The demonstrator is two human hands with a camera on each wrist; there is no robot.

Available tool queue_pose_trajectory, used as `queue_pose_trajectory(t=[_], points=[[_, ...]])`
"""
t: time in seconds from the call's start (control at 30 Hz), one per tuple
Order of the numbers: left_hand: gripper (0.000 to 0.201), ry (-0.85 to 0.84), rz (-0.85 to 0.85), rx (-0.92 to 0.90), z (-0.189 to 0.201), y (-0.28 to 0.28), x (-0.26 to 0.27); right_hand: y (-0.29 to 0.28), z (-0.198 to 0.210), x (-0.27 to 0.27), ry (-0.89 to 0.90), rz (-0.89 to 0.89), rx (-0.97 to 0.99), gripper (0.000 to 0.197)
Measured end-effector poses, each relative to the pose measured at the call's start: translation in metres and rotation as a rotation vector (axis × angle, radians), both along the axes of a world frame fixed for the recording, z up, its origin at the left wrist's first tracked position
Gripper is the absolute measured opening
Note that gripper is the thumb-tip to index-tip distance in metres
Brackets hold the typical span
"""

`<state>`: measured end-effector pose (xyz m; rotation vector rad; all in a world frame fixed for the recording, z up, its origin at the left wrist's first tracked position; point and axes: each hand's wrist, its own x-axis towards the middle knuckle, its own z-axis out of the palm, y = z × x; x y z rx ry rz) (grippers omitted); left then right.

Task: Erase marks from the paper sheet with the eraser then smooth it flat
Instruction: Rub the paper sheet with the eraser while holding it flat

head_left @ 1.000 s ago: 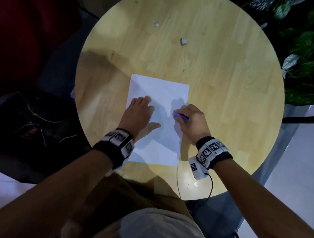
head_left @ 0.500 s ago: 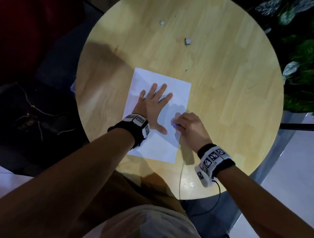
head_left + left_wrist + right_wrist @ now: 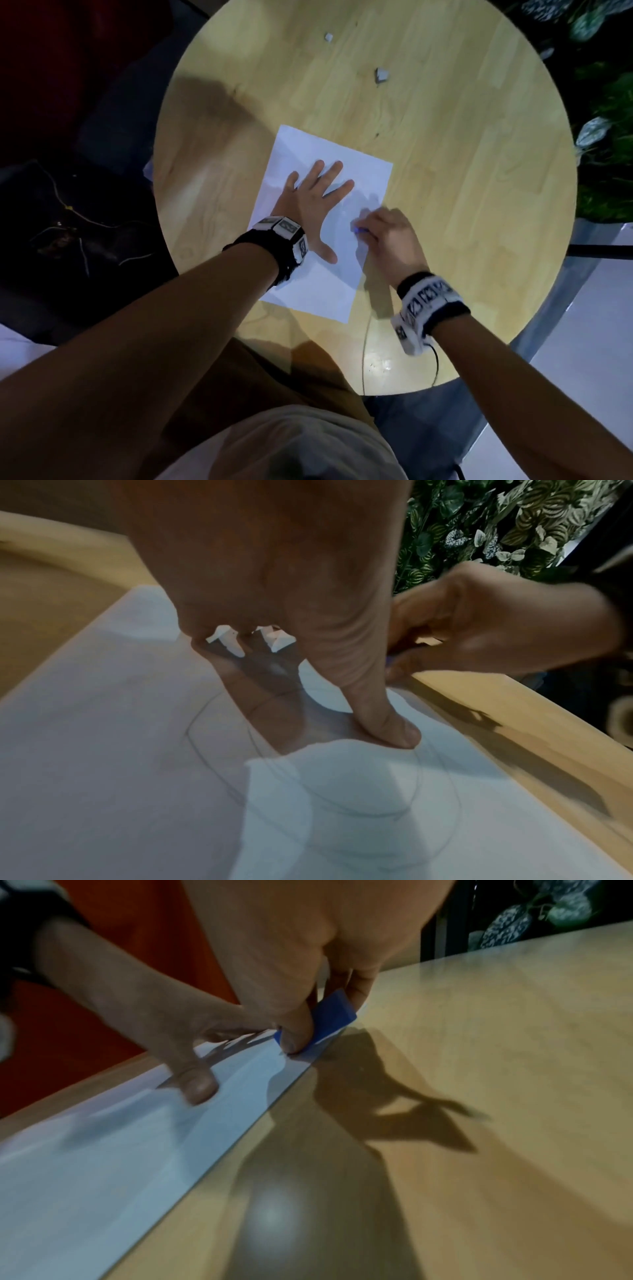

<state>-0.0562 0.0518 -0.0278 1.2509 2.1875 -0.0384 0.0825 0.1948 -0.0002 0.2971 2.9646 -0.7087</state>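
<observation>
A white paper sheet [image 3: 308,291] lies on the round wooden table [image 3: 462,171]. My left hand [image 3: 317,202] lies flat on the sheet's middle with fingers spread, pressing it down. My right hand [image 3: 387,236] pinches a small blue eraser [image 3: 359,230] at the sheet's right edge. In the right wrist view the blue eraser [image 3: 330,1020] sits between thumb and fingers, its lower end on the paper [image 3: 103,1150]. In the left wrist view faint curved pencil lines [image 3: 394,813] show on the paper near my thumb [image 3: 394,729].
Two small white scraps [image 3: 382,75] [image 3: 329,37] lie at the far side of the table. A thin cable [image 3: 364,342] runs over the near table edge. Leafy plants [image 3: 603,102] stand at the right. Dark bags [image 3: 68,222] sit on the floor at the left.
My left hand slid from the sheet's left part to its middle and spread its fingers. The right hand with the eraser shifted slightly along the right edge.
</observation>
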Motion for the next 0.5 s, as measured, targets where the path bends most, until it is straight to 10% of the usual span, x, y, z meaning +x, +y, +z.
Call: queue_pose_trajectory(t=[0.5], points=[[0.149,-0.050,-0.081,-0.073,0.006,0.009,-0.013,-0.005,-0.014,-0.003,0.056,-0.186,-0.036,0.016]])
